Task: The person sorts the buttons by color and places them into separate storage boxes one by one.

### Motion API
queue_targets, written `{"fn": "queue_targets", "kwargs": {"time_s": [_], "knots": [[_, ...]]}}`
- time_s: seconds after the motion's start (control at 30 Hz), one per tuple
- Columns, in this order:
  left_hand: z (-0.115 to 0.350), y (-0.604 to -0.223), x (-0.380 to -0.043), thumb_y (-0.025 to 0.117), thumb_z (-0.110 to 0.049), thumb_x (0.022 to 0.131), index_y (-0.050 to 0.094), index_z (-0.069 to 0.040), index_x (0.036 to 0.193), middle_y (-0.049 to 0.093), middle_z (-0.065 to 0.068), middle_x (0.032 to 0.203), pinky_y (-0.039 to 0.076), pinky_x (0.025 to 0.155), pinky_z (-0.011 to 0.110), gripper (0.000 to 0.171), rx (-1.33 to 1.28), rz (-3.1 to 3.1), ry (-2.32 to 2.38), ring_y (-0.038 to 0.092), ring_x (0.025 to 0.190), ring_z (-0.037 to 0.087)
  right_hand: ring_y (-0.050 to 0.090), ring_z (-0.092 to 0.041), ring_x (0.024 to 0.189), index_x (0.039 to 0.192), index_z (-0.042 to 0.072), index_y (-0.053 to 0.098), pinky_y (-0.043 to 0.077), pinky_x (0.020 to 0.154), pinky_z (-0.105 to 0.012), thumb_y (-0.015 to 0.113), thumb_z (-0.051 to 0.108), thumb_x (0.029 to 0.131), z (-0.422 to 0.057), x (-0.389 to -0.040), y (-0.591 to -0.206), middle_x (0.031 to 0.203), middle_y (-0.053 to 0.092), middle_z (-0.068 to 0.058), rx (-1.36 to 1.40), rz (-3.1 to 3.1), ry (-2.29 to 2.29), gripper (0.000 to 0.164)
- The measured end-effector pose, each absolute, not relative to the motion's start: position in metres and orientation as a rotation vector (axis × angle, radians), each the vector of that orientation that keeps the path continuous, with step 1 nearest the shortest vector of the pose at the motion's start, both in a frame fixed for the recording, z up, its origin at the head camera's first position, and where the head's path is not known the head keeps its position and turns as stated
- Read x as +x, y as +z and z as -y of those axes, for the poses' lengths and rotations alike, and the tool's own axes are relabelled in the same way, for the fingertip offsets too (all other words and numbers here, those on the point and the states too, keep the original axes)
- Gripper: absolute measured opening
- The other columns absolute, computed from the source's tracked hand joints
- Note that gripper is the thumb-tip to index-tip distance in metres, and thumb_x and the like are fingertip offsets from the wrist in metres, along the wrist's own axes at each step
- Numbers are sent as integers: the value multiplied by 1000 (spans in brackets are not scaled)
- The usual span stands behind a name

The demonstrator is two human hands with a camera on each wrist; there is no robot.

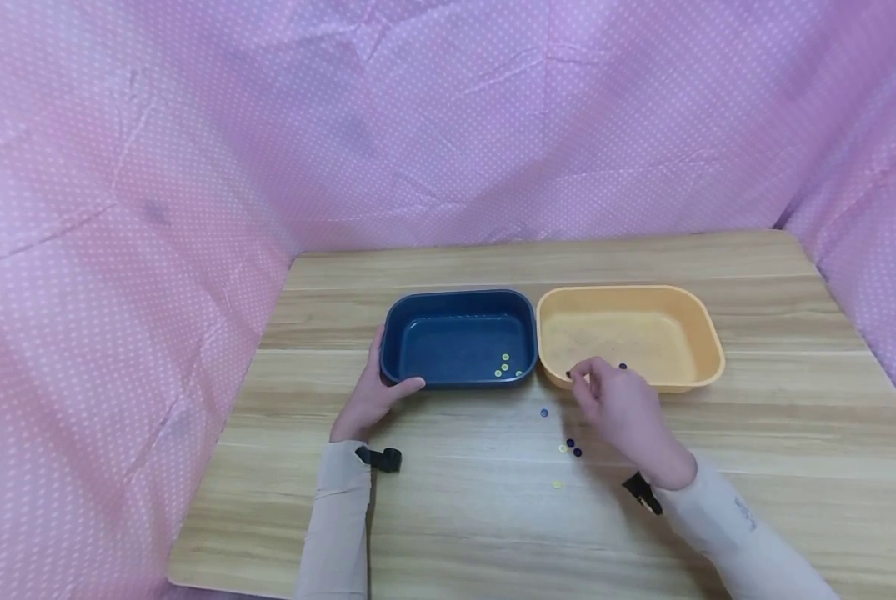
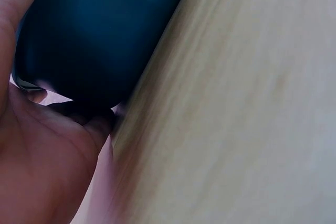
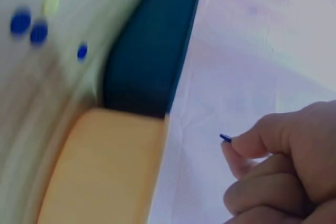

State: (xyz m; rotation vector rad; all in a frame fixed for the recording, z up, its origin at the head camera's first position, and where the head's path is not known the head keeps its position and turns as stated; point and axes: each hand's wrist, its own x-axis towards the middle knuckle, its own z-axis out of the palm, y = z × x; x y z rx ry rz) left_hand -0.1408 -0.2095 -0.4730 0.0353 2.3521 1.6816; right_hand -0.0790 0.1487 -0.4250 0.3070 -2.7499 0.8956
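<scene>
"What does your head feed give you?"

"I see the left hand [image 1: 372, 396] gripping the left end of the blue tray [image 1: 436, 337], thumb along its near side. The right hand [image 1: 628, 412] is at the near rim of the yellow tray [image 1: 643, 329], its fingers pinching a dark blue button [image 1: 569, 374]."

"Loose pieces?"

"Four yellow buttons [image 1: 504, 367] lie in the blue tray's near right corner. Another dark button [image 1: 623, 366] shows just past the right hand. On the bench [image 1: 455, 525], nearer me than the trays, I count three blue buttons [image 1: 571, 442] and two pale yellow buttons [image 1: 556, 484]."

"Left wrist?"

"I get the palm close up, fingers curled about the blue tray's end."

"Right wrist?"

"Thumb and fingertip grasp the pinched button, edge-on to me; the trays stand end to end."
</scene>
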Motion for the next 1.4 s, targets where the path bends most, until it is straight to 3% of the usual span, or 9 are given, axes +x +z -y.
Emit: {"fn": "queue_targets", "kwargs": {"time_s": [0.17,0.3,0.4,0.5,0.57,0.87,1.4], "knots": [[209,-471,-140,79,-23,83,-3,-29,157,1,-7,162,9,115,55,110,31,-2349,1687,8,145,23,33,-6,39,96,0,68,29,35,-25,59,11,95,-165,-93,-418,52,42,4,185,2678,1043,15],[209,-471,-141,79,-23,83,-2,-29,157,1,-5,162,10,115,55,110,29,-2341,1685,9,145,25,44,-10,46,103,-1,69,35,39,-26,55,29,99,-181,-103,-411,60,54,-4,-26,2721,1261,33],[209,-471,-141,79,-23,83,-2,-29,157,1,-4,162,11,115,56,110,33,-2339,1684,10,145,26,56,-16,70,114,-1,67,44,55,-26,51,45,99,-192,-107,-407,88,68,-14,-188,2755,1434,51],[210,-471,-141,79,-24,83,-3,-28,157,1,-4,162,12,114,56,110,41,-2345,1679,11,145,26,54,-24,99,126,-2,61,45,71,-29,48,54,97,-201,-110,-405,119,63,-19,-306,2770,1575,64],[210,-471,-142,78,-24,83,-3,-28,157,1,-4,162,12,114,57,110,50,-2356,1669,11,145,27,49,-26,105,130,-3,57,43,74,-31,46,57,97,-204,-111,-405,125,59,-20,-357,2780,1620,69],[210,-472,-141,78,-25,83,-3,-33,156,1,-4,162,12,115,55,109,45,-2370,1638,11,145,25,51,-30,110,129,-4,58,42,79,-35,45,55,97,-209,-113,-407,129,58,-22,-365,2779,1547,68],[210,-472,-142,78,-22,83,-2,-28,157,2,-4,162,12,115,56,109,49,-2353,1681,12,144,26,50,-26,108,126,-2,60,41,80,-32,45,52,98,-209,-117,-415,126,61,-19,-400,2727,1528,63]]}}
